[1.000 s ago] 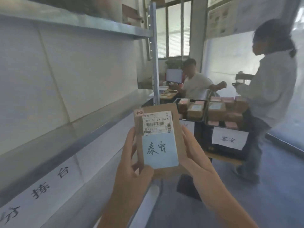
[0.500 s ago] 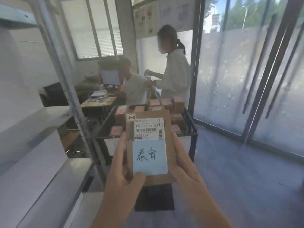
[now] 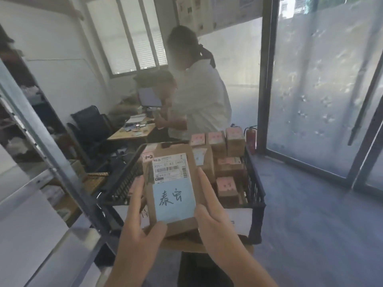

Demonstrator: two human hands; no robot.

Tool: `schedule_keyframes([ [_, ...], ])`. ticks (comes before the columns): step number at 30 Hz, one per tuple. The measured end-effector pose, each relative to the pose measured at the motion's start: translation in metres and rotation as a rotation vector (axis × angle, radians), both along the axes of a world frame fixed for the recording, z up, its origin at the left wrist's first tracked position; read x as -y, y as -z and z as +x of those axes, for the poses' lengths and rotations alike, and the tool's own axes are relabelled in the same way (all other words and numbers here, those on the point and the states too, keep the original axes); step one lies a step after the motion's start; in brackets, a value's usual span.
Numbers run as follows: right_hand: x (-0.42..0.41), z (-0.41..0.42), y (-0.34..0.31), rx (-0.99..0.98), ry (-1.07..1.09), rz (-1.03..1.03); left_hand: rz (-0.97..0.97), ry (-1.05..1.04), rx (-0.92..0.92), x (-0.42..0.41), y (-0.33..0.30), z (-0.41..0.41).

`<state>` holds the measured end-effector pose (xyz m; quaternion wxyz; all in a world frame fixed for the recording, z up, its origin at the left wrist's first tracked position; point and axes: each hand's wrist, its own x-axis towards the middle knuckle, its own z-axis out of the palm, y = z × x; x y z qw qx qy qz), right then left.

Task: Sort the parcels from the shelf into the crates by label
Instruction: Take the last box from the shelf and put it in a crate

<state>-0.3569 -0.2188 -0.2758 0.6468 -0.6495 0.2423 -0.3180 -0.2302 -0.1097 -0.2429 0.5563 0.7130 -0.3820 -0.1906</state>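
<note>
Low in the centre of the frame, the left hand [image 3: 136, 241] and right hand [image 3: 215, 222] hold a flat brown parcel [image 3: 172, 187] by its side edges, thumbs on its face. It carries a white barcode label [image 3: 170, 169] above a blue handwritten label [image 3: 173, 200]. Just behind it stands a black crate [image 3: 256, 195] stacked with small brown boxes [image 3: 228, 162]. Upper centre, two people [image 3: 199, 100] are at a counter [image 3: 132, 133]. A metal shelf post [image 3: 45, 150] crosses the left of the frame.

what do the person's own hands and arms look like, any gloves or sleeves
Both are bare: the left hand and the right hand wear no gloves, and no sleeve shows on either forearm right down to the picture's lower edge. No watch or wristband shows.
</note>
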Motion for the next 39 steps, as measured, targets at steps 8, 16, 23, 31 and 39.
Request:
schedule_keyframes([
  [8, 0.095, -0.008, -0.010, -0.626, 0.391, -0.249, 0.069, 0.199, -0.275, 0.135, 0.034, -0.012],
  [16, 0.202, 0.021, -0.001, -0.945, 0.572, -0.208, 0.165, 0.439, -0.569, 0.290, 0.065, 0.023],
  [23, 0.281, 0.074, 0.031, -1.050, 0.625, -0.244, 0.189, 0.454, -0.626, 0.347, 0.069, 0.086],
  [31, 0.329, 0.117, 0.073, -1.228, 0.478, -0.307, 0.051, 0.321, -0.305, 0.346, 0.075, 0.156],
  [39, 0.337, 0.118, 0.080, -1.242, 0.464, -0.333, 0.076, 0.318, -0.215, 0.364, 0.074, 0.159],
])
